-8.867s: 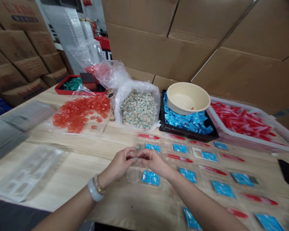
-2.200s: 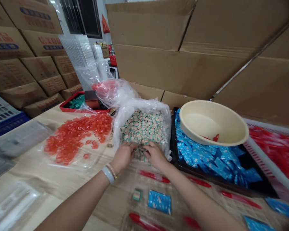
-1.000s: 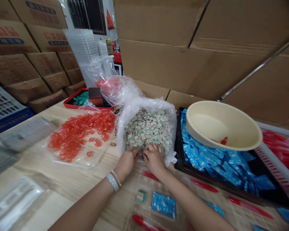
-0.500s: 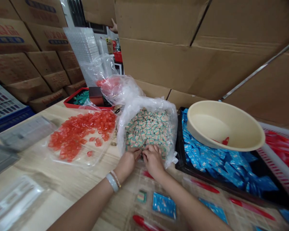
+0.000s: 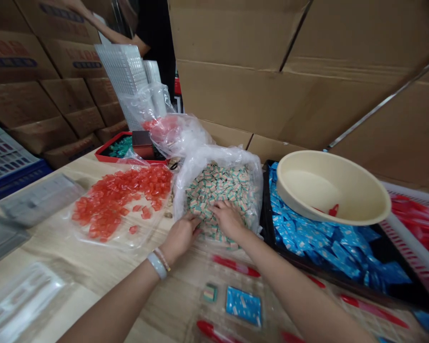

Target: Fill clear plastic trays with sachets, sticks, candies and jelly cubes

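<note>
A clear plastic bag full of small striped green-and-peach pieces stands open in front of me. My right hand reaches over its near side, fingers apart and resting on the pieces. At the bag's near left edge is my left hand, its fingers drawn together; whatever they hold is hidden. Below the hands, clear trays on the table carry a single striped piece, a blue packet and red pen-shaped items.
Red translucent pieces lie on plastic at left, before a red-rimmed tray. A cream basin sits on a black tray of blue packets at right. Cardboard boxes wall the back. Another person's arm shows behind.
My hands, close together half a second ago, have parted: the right moved forward over the pieces, the left back toward me and left. Another person has come into view behind.
</note>
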Demonstrator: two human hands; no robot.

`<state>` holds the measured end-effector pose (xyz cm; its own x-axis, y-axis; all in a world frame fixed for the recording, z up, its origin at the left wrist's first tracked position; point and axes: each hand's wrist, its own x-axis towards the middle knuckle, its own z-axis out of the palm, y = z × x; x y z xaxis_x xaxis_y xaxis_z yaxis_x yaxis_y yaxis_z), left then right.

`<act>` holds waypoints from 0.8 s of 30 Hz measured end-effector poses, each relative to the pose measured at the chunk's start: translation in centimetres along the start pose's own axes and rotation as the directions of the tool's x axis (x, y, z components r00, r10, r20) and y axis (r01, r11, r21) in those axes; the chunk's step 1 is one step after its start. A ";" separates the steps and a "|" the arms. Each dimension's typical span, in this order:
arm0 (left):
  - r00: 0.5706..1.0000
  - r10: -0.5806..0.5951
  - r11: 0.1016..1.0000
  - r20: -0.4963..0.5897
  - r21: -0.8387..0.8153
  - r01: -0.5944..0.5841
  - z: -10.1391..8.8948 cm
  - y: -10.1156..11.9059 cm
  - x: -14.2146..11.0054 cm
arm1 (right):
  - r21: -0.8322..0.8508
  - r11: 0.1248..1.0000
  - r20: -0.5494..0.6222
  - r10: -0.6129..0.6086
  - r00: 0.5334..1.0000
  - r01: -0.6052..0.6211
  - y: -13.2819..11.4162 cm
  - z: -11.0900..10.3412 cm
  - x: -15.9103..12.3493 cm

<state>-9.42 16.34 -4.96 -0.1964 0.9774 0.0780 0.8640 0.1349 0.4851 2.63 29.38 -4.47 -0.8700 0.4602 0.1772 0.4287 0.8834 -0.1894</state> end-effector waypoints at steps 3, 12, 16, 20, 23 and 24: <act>0.999 0.010 1.000 0.044 -0.017 -0.010 -0.1 -0.3 -0.1 | -0.104 0.994 0.063 -0.019 0.998 0.025 -0.4 0.3 0.2; 1.000 0.002 0.999 -0.006 -0.048 -0.002 0.1 -0.2 -0.1 | 0.076 0.996 -0.031 0.053 0.998 -0.050 -0.3 0.5 -1.1; 0.995 0.054 0.994 -0.078 -0.090 -0.061 0.0 -0.3 -0.2 | 0.309 0.951 0.030 0.016 0.999 -0.024 -0.3 0.7 -1.5; 0.988 0.081 0.992 -0.129 -0.083 -0.093 -0.3 -0.3 -0.5 | 0.288 0.957 0.110 -0.048 0.993 0.014 -0.6 1.0 -1.0; 0.991 0.049 0.996 -0.121 -0.073 -0.058 -0.6 -0.4 -0.7 | 0.203 0.978 0.144 -0.071 0.987 0.040 -1.1 1.2 -0.5; 0.994 0.037 0.996 -0.104 -0.071 -0.044 -0.6 -0.4 -0.7 | 0.167 0.985 0.147 -0.068 0.987 0.043 -1.4 1.1 -0.5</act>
<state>-9.94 15.46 -4.68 -0.2116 0.9596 0.1857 0.8368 0.0796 0.5418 2.23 27.83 -5.41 -0.9234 0.3809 0.0462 0.3440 0.8752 -0.3403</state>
